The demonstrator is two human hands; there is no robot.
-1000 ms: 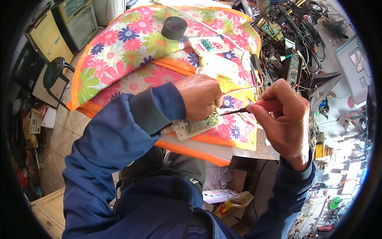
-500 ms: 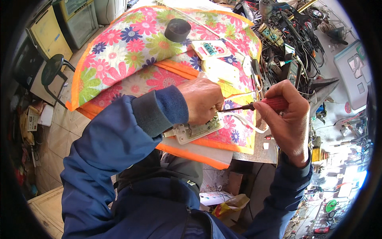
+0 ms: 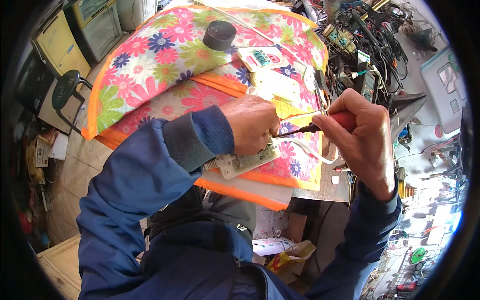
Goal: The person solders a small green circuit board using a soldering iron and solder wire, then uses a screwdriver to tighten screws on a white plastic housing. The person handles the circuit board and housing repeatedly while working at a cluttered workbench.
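Observation:
My left hand (image 3: 251, 125) is closed over an open off-white plastic casing (image 3: 252, 165), its fingers bent at the far right edge. Inside the casing shows part of a circuit board, and a ribbed cord sleeve (image 3: 212, 164) comes out on the left. In my right hand (image 3: 367, 132) is a red-handled screwdriver (image 3: 345, 120), gripped with thumb and curled fingers. Its thin dark shaft points left, with the tip by my left fingertips. What the tip touches is hidden. White wire (image 3: 315, 156) loops out at the casing's right.
A flowered cloth (image 3: 145, 65) with orange trim covers the table. On it lie a black ring-shaped piece (image 3: 219, 35), a white panel with green terminals (image 3: 261, 58) and a pale cover (image 3: 276, 84). Tangled cables (image 3: 382, 45) heap at the far right; a black stool (image 3: 67, 90) stands left.
My right hand has shifted slightly up, and the screwdriver's shaft now slopes more steeply down toward my left fingertips. The left hand stays on the casing.

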